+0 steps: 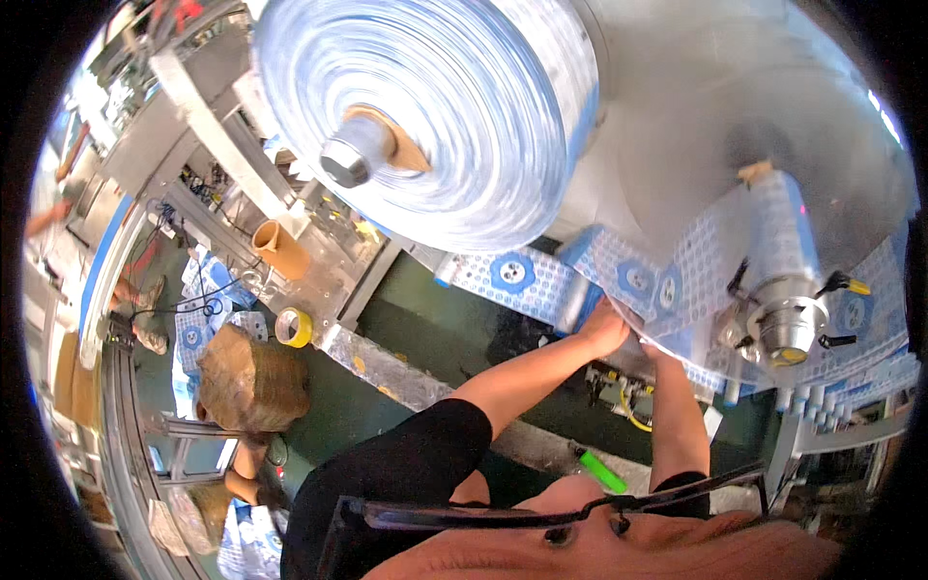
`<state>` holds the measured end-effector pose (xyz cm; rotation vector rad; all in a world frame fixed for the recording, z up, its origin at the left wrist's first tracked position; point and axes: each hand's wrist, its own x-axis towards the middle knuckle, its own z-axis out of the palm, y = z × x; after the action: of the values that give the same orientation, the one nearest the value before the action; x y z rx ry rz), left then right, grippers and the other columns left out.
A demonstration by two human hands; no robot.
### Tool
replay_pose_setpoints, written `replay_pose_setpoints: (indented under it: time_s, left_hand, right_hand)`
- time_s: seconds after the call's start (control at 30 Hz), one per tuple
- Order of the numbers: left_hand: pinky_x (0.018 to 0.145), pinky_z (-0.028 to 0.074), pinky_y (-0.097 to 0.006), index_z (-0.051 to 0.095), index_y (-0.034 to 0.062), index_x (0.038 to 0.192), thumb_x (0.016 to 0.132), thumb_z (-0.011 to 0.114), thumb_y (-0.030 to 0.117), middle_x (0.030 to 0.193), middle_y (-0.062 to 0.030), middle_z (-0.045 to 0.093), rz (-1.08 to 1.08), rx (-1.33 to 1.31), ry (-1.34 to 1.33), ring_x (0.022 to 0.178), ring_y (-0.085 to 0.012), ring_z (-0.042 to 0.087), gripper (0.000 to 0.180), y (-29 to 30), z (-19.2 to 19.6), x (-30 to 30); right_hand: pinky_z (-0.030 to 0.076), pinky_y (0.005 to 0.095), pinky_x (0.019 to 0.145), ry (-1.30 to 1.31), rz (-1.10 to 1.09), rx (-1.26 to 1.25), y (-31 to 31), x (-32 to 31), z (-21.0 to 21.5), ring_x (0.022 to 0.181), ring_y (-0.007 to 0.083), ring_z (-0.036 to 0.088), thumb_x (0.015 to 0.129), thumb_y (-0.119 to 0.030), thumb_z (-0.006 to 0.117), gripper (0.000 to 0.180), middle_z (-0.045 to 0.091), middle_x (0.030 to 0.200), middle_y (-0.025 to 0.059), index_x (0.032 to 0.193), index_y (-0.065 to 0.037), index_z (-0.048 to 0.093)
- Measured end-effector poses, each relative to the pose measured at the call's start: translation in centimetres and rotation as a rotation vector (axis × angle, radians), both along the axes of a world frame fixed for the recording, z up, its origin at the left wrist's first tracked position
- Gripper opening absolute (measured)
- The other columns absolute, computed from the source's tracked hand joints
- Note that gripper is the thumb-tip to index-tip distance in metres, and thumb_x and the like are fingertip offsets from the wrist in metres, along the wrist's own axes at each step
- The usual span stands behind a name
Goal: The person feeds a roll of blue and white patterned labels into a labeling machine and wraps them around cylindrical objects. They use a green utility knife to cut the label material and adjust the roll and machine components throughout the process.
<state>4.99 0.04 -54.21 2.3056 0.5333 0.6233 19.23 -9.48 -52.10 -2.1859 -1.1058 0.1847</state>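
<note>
A web of thin plastic film (633, 275), printed in blue and white with a repeated round motif, runs from the middle of the view toward the right. My left hand (604, 329) is closed at the film's lower edge, its fingertips partly covered by the film. Close beside it on the right, my right hand (653, 354) reaches up under the same edge. The film hides most of its fingers, so its grip cannot be made out. A smaller film roll (781, 227) sits on a metal shaft (791, 324) with black clamp levers, to the right of my hands.
A huge film roll (464, 126) hangs above on a shaft. Left of my arms are a brown cardboard tube (280, 249), a yellow tape roll (294, 327) and a brown wrapped bundle (253, 379). A green marker (603, 471) lies below my hands. Other people stand far left.
</note>
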Motion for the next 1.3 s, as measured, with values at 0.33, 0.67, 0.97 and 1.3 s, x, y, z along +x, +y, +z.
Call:
replay_pose_setpoints:
  time_s: [0.33, 0.67, 0.97, 1.3]
  left_hand:
    - [0.069, 0.053, -0.044, 0.067, 0.0158, 0.089, 0.08, 0.067, 0.028, 0.088, -0.0082, 0.067, -0.062, 0.408, 0.039, 0.081, -0.0304, 0.065, 0.016, -3.0, 20.5, -16.5]
    - [0.11, 0.006, -0.061, 0.028, 0.0069, 0.147, 0.086, 0.061, 0.045, 0.155, -0.0235, 0.011, 0.47, 1.064, -0.36, 0.142, -0.0462, 0.003, 0.079, 7.9, 35.0, -19.6]
    - [0.104, 0.003, -0.07, 0.023, 0.016, 0.15, 0.082, 0.062, 0.05, 0.156, -0.0214, 0.001, 0.54, 1.107, -0.248, 0.141, -0.0495, -0.005, 0.085, 10.3, 36.0, -15.3]
    - [0.1, 0.005, -0.074, 0.039, 0.0292, 0.143, 0.077, 0.066, 0.048, 0.155, -0.0217, 0.011, 0.735, 1.121, -0.401, 0.14, -0.0513, 0.003, 0.074, 11.3, 36.9, -12.0]
  right_hand:
    - [0.042, 0.0461, 0.099, -0.491, 0.624, -0.219, -11.6, -6.4, 0.6, 0.119, 0.044, 0.048, 0.086, -0.047, 0.061, 0.075, 0.043, 0.138, 0.0236, 0.146, -0.013, 0.029]
    - [0.049, 0.0323, 0.051, 0.861, 0.159, -1.217, -26.3, 3.8, -7.5, 0.065, 0.0148, 0.064, 0.087, -0.028, 0.058, 0.025, 0.067, 0.074, 0.0062, 0.084, -0.006, 0.068]
    - [0.054, 0.0337, 0.062, 1.381, -0.35, -0.129, -22.5, 0.6, -14.3, 0.085, 0.0233, 0.064, 0.073, 0.008, 0.055, 0.039, 0.062, 0.095, 0.0088, 0.109, -0.005, 0.057]
    - [0.042, 0.0299, 0.044, 1.356, -0.499, -0.307, -22.0, 1.6, -13.9, 0.055, 0.0183, 0.056, 0.076, 0.002, 0.059, 0.002, 0.062, 0.07, 0.0126, 0.075, 0.001, 0.058]
